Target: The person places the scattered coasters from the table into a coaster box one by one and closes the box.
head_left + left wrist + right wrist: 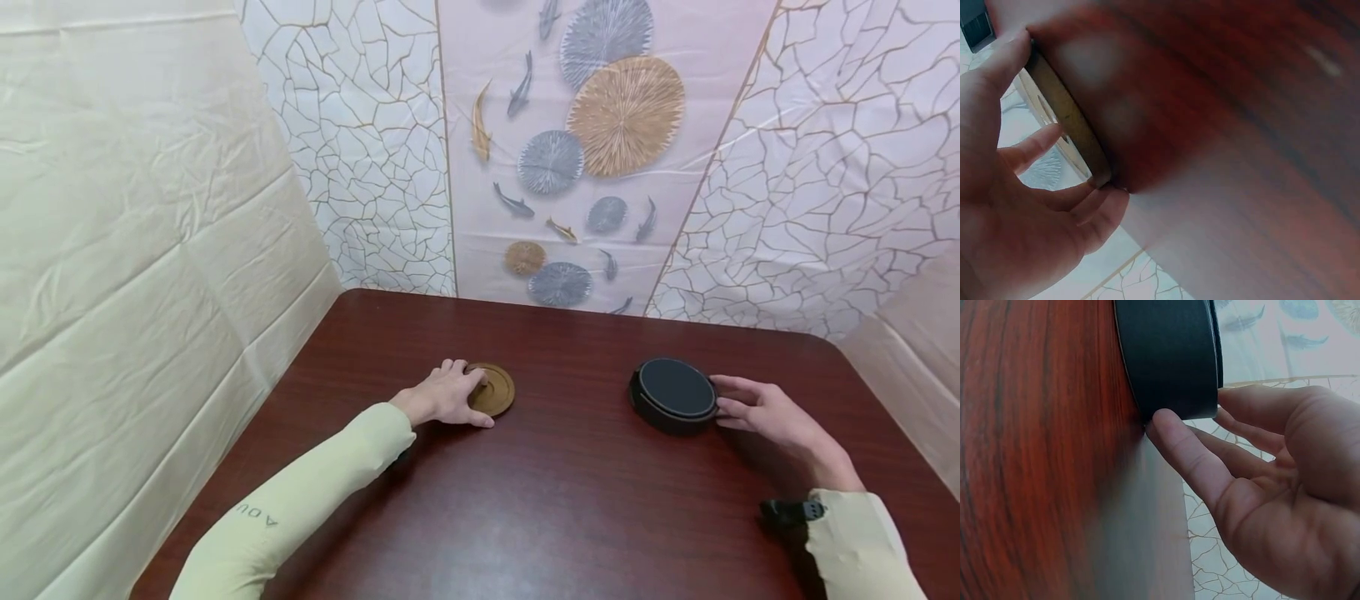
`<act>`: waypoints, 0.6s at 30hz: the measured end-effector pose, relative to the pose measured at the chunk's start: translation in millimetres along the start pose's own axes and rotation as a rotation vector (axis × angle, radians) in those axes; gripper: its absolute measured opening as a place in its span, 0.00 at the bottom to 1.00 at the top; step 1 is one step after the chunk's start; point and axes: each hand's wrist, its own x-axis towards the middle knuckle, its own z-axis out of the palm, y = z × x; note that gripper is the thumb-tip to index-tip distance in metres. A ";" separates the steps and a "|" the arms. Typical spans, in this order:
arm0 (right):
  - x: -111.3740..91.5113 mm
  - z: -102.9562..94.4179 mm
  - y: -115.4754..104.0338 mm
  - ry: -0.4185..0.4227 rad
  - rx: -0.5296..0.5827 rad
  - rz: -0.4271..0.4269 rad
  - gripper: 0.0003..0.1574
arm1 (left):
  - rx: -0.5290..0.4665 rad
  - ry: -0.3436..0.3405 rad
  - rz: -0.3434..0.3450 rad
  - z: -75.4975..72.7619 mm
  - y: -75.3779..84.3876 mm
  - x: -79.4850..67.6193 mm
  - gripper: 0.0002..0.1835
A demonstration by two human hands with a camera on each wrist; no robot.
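Observation:
My left hand point(448, 395) spans a round brown disc point(501, 392) with raised rings, like a coaster or lid, which lies flat on the table. In the left wrist view, the thumb meets one end of the disc's rim point(1069, 112) and other fingers point(1100, 206) the opposite end, while one fingertip reaches over its top. A round, low black case point(677, 390) stands at the right. Beside it, my right hand point(772, 414) has its fingertips at the case's right side, fingers extended. The right wrist view shows fingers point(1179, 440) against the case's lower edge.
The dark red-brown wooden table point(525, 500) has rounded far corners. Patterned cloth point(390, 125) hangs behind it, and plain cream cloth point(150, 208) hangs along the left side. A dark wrist strap point(791, 511) sits at the right sleeve.

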 end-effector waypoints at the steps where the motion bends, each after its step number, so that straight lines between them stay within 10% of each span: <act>1: -0.3 0.2 -0.4 0.002 -0.001 -0.002 0.38 | 0.000 0.005 -0.004 -0.2 0.2 0.8 0.38; 18: -4.8 -4.6 2.2 -0.010 0.023 -0.027 0.41 | -0.179 0.092 0.006 -17.6 25.3 24.4 0.35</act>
